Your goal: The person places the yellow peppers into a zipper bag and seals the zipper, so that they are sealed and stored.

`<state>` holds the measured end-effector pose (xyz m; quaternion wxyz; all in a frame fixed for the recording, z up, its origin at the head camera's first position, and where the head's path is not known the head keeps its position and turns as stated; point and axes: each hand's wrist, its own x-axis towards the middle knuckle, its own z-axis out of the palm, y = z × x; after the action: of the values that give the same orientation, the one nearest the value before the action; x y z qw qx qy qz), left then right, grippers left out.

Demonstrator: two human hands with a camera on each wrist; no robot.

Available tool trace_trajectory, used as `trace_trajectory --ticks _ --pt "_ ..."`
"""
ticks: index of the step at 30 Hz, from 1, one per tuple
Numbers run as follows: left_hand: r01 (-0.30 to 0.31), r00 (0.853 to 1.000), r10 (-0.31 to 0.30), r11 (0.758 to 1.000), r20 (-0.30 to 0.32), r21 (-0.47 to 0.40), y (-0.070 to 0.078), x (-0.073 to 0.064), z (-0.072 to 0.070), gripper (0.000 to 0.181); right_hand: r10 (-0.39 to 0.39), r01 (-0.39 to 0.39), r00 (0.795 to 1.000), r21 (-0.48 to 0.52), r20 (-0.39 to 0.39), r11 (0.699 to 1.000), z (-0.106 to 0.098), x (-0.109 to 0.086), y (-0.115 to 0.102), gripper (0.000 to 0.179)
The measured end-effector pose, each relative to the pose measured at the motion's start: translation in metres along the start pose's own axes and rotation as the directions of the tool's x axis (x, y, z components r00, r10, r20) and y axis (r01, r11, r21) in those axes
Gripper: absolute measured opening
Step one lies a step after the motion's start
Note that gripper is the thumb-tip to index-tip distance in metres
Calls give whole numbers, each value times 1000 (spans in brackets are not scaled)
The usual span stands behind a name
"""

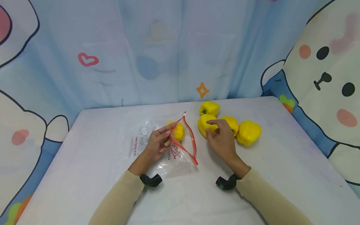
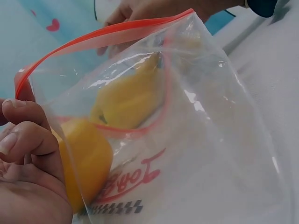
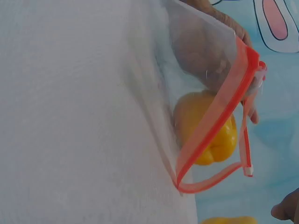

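Observation:
A clear zip bag (image 1: 161, 167) with a red zip strip (image 2: 117, 31) lies on the table, its mouth spread apart. Inside sits one yellow bell pepper (image 1: 179, 132), seen through the plastic in the left wrist view. My left hand (image 1: 160, 142) pinches the bag's rim at its left side, fingers bent. Over to the right, my right hand (image 1: 222, 137) hovers by a yellow bell pepper (image 1: 203, 125), thumb and forefinger spread apart around nothing. In the right wrist view only a fingertip (image 3: 287, 206) shows, apart from the pepper (image 3: 229, 220) at the bottom edge.
More yellow bell peppers stand behind and beside the right hand: one at the back (image 1: 209, 108), one partly hidden by the hand (image 1: 232, 124), and one at the right (image 1: 249, 133). A white cloth covers the table (image 1: 92, 175). A printed blue curtain (image 1: 157, 62) hangs behind it.

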<state>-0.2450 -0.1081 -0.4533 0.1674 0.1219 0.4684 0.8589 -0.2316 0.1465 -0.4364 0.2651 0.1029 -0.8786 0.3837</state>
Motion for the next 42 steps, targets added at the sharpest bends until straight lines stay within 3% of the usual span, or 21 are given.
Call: trace_trajectory --ticks 4,11,20,29,36,42 --pt "6 1000 -6 1000 -5 1 1 1 0 39 34 -33 999 -76 13 997 -4 2 7 43" --pt "6 1000 -6 1000 -10 -1 2 1 2 40 123 -95 984 -199 132 975 -6 4 12 71" --pt "23 1000 -23 1000 -7 -12 3 2 6 38 103 -43 979 -318 175 947 -9 5 19 82" --pt "23 1000 -23 1000 -15 -9 3 2 4 40 113 -38 963 -292 245 956 -10 11 24 77" --pt "6 1000 -5 1000 -12 21 5 2 5 41 67 -15 945 -163 321 987 -12 18 29 71" --pt "24 1000 -24 999 -7 23 2 -1 4 40 88 -62 940 -88 330 994 -11 14 33 71"
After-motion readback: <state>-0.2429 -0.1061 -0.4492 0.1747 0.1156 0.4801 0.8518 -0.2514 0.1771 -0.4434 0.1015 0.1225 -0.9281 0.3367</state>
